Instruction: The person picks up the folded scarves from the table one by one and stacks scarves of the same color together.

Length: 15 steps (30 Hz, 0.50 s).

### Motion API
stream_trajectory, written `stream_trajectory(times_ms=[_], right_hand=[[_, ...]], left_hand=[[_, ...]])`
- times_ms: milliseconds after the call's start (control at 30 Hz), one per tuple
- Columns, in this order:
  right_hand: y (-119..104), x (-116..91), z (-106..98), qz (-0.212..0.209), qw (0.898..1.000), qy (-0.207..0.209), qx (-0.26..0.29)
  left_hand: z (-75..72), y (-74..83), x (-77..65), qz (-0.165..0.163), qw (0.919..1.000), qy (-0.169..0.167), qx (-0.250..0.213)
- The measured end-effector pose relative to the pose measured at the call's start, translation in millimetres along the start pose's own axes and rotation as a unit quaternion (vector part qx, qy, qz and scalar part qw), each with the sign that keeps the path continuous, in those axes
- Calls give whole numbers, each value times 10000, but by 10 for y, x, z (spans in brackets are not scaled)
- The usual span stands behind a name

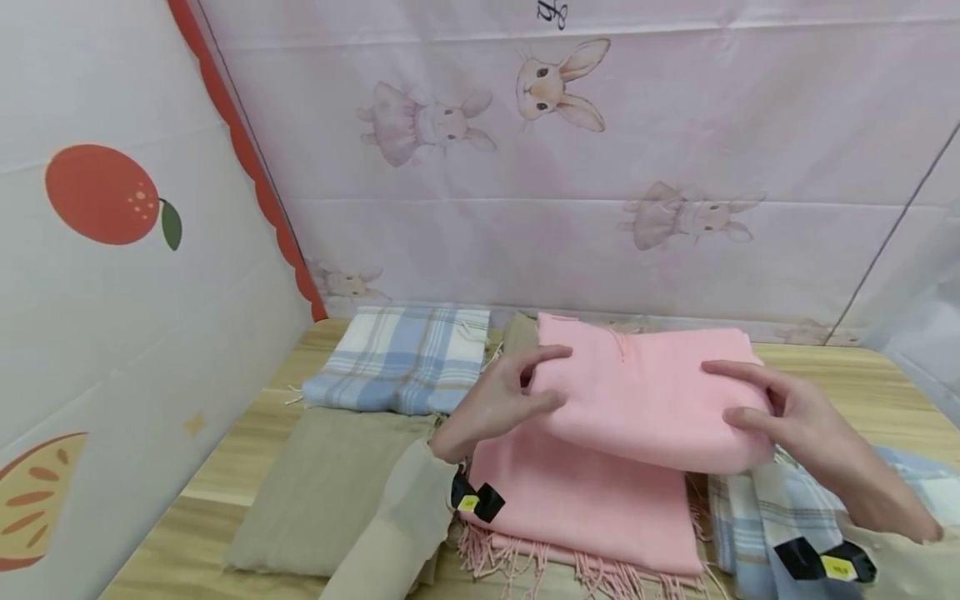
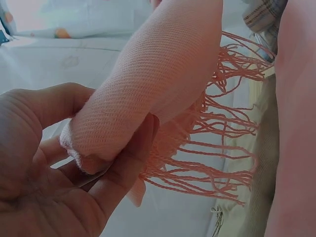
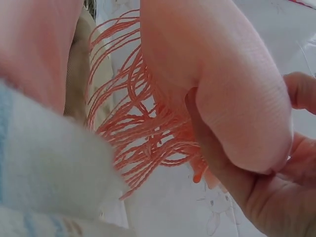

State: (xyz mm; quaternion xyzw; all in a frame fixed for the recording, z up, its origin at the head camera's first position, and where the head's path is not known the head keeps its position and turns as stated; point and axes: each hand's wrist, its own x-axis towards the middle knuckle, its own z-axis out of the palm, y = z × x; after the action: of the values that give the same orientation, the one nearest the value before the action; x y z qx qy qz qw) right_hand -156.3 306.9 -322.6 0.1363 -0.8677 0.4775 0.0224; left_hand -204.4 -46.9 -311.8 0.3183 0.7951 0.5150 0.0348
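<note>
Both hands hold a folded pink scarf (image 1: 637, 383) up by its two sides in the head view. On its left side the left hand (image 1: 510, 400) pinches the folded edge between thumb and fingers. The right hand (image 1: 795, 408) grips the opposite side in the same manner. Pink fringe (image 2: 222, 153) hangs from the held scarf in the left wrist view. Below it lies a second folded pink scarf (image 1: 585, 517), its fringe pointing toward the person. The held scarf overlaps the back part of this lower one.
A blue-and-white plaid scarf (image 1: 405, 358) lies folded at the back left, with a folded beige cloth (image 1: 330, 483) in front of it. Another plaid scarf (image 1: 787, 517) sits under the right forearm. Printed walls (image 1: 487, 183) stand behind and left of the wooden table (image 1: 217, 492).
</note>
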Motion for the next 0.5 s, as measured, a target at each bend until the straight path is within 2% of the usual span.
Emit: stream_trajectory(times_ms=[167,333,500], right_hand=[[-18,-34,28,-49,10000,-17,38],[-35,-58,56,47,9998,-139,93],[-44,-65,86,30,9997,-166,177]], left_hand=[[-27,0,-75,129,9998,-45,113],[-47,-2,-154,-13,9998,-69,161],[-57,-1,-204,1,9998,-30,183]])
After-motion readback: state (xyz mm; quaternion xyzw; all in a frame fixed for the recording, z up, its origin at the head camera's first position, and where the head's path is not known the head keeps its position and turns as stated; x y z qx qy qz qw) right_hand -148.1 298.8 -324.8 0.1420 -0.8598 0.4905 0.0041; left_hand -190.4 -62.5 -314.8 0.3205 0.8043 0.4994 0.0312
